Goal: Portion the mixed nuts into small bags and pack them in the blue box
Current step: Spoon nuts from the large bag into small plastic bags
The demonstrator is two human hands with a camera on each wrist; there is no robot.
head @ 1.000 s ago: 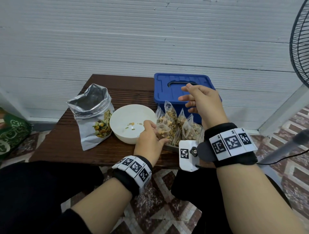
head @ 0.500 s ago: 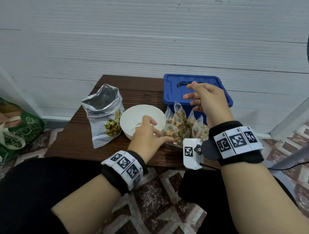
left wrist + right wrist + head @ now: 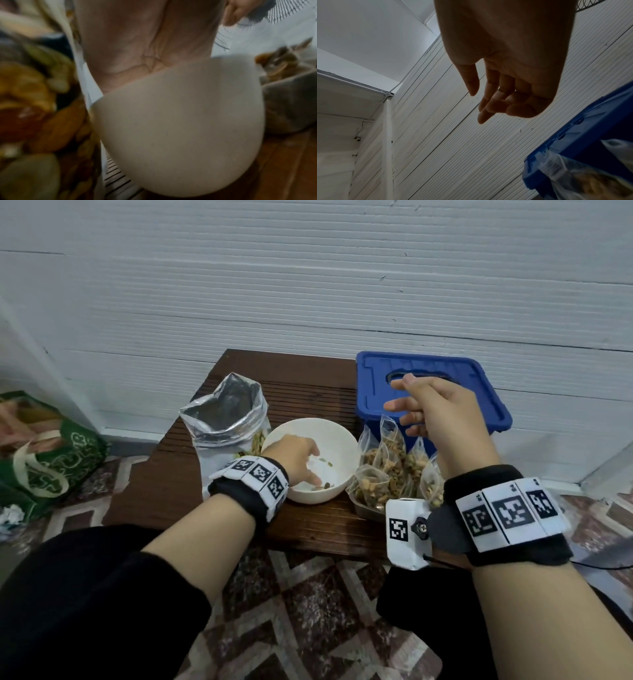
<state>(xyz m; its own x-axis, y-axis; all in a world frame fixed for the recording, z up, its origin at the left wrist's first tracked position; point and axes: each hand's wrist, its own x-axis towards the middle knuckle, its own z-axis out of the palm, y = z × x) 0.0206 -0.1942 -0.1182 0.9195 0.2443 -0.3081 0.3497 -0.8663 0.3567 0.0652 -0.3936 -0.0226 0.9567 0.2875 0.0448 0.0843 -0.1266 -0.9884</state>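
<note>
While the left hand [image 3: 297, 457] dips into the white bowl [image 3: 337, 440], fingers reaching for leftover nuts [image 3: 323, 484], grip can't tell; right hand [image 3: 442, 412] hangs above filled bags [image 3: 387, 470] right of bowl, fingers loosely curled, empty. Blue box [image 3: 479, 392] behind bags, lid on.

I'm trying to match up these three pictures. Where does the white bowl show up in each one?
Head: the white bowl sits mid-table, the left hand reaching into it.
Left wrist: the bowl fills the lower middle, seen from outside, blurred.
Right wrist: not in it.
Shared landmark: the small bags of nuts, right of the bowl, also at right edge and bottom right.
</note>
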